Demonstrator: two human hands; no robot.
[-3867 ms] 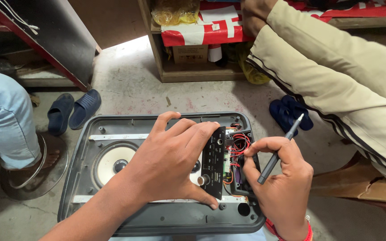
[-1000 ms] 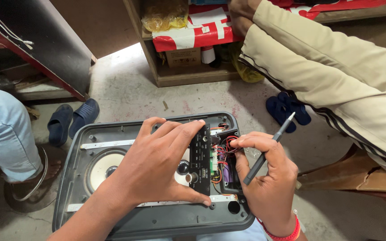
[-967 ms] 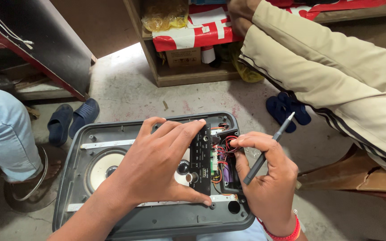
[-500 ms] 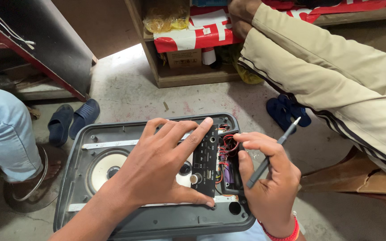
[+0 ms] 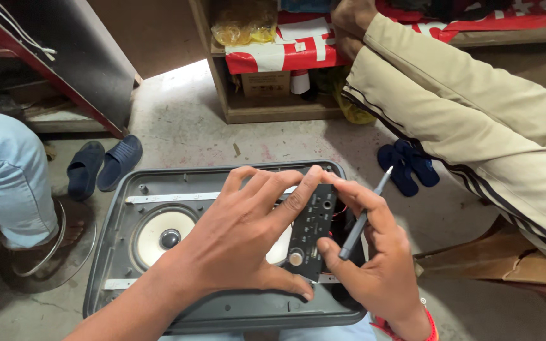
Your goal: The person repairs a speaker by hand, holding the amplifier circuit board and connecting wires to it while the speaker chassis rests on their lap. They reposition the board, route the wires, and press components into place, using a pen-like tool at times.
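Note:
A grey speaker front panel point(image 5: 159, 189) lies face down on my lap, with a white speaker cone point(image 5: 162, 235) at its left. My left hand point(image 5: 238, 243) and my right hand point(image 5: 374, 259) both grip a black control panel point(image 5: 314, 230) with knobs and sockets, tilted up over the speaker's right side. My right hand also holds a grey screwdriver point(image 5: 364, 215) between its fingers, tip pointing up and away. Red wires show just behind the control panel.
A person in beige trousers point(image 5: 475, 126) sits at the right, dark blue sandals point(image 5: 409, 165) under the leg. Another person's jeans leg point(image 5: 7, 177) is at left, with blue slippers point(image 5: 102, 164) beside it. A wooden shelf point(image 5: 273, 107) stands ahead.
The control panel has been turned so its black face with knobs shows instead of the circuit side and wires. My right hand's fingers now wrap its right edge.

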